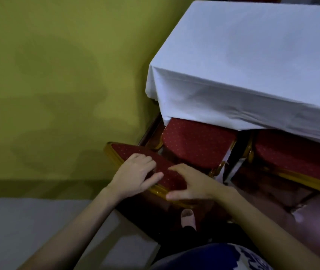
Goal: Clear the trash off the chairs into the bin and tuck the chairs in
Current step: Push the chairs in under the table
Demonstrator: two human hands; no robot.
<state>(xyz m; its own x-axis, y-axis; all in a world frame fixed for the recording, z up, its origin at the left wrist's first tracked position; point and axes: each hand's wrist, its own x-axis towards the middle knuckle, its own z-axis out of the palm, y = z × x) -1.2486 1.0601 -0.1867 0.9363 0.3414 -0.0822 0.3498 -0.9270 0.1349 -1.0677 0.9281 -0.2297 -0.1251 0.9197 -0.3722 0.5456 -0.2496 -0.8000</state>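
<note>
Far left: plain yellow-green painted wall (pixel 48 75) above a strip of pale grey floor (pixel 18 221); no trash and no bin anywhere in view.

Next, left hand (pixel 135 172) laid palm-down over the top of the gold-framed, red dotted-fabric chair back (pixel 128 151), fingers loosely spread and resting rather than clasping. Just beside it, right hand (pixel 192 184) wrapped on the same top edge, thumb (pixel 171 196) on the near gold rim and the other fingers curled over the far side, pinching the chair back between them.

Beyond the hands, matching red padded seat (pixel 196 143), bare of litter and already part-way beneath the hanging white tablecloth (pixel 252 55). Further right, second red-and-gold chair (pixel 291 152), likewise nosed under the cloth.

Judged from this: clearing apparently done for this chair, tucking in hand. Best done by closing the left hand too, pushing level and straight toward the table from both sides so as not to swing the frame against the neighbouring chair, easing off before the chair back met the cloth edge, and keeping the cloth from being dragged or bunched by the seat.
</note>
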